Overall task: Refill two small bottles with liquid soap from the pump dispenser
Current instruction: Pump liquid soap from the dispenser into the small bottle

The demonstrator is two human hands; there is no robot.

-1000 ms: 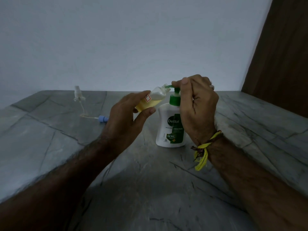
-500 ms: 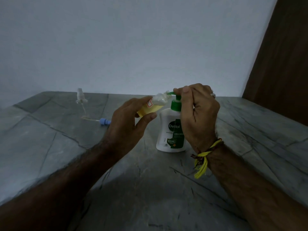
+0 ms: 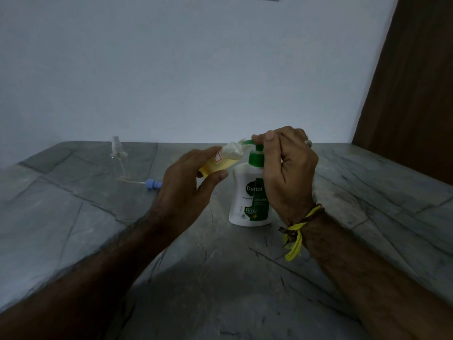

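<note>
A white pump dispenser (image 3: 247,200) with a green label and green pump head stands on the grey stone counter (image 3: 220,278). My right hand (image 3: 286,168) grips the pump head from above, thumb on top near the spout. My left hand (image 3: 186,187) holds a small clear bottle (image 3: 225,159), tilted, partly full of yellow soap, its open neck against the green spout. A second small clear bottle (image 3: 117,149) with a spray top stands far left at the back of the counter.
A blue cap with a thin tube (image 3: 153,184) lies on the counter between the clear bottle and my left hand. A pale wall (image 3: 196,69) rises behind the counter and a brown wooden panel (image 3: 416,94) stands at the right.
Both hands, the small bottle and the dispenser keep the same pose. Only the camera view has shifted slightly, so everything sits a little lower in the frame.
</note>
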